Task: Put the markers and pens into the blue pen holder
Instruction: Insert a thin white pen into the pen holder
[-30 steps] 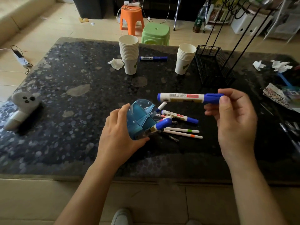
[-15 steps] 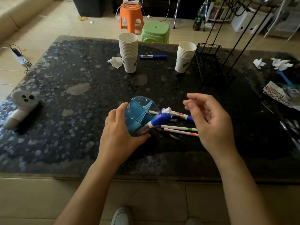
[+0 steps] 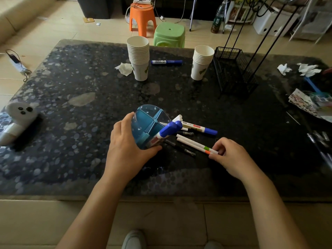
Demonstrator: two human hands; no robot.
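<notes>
My left hand (image 3: 125,148) grips the blue pen holder (image 3: 145,126), which is tilted with its mouth facing right. Two blue-capped markers (image 3: 168,130) stick out of the holder. To its right on the table lie a blue-capped white marker (image 3: 197,127), two thin white pens (image 3: 194,143) with green and orange bands, and some dark pens (image 3: 183,149). My right hand (image 3: 231,157) pinches the right ends of the two thin white pens. Another blue marker (image 3: 166,62) lies far back between the cup stacks.
Two stacks of paper cups (image 3: 138,56) (image 3: 202,62) stand at the back of the dark table (image 3: 71,97), with a black wire basket (image 3: 233,71) to their right. Crumpled tissues (image 3: 124,68), papers (image 3: 305,103) and a white ghost-shaped object (image 3: 16,119) lie around.
The marker my right hand held went into the holder. My right hand then dropped to the table and closed on the ends of the thin white pens. The left hand kept the holder.
</notes>
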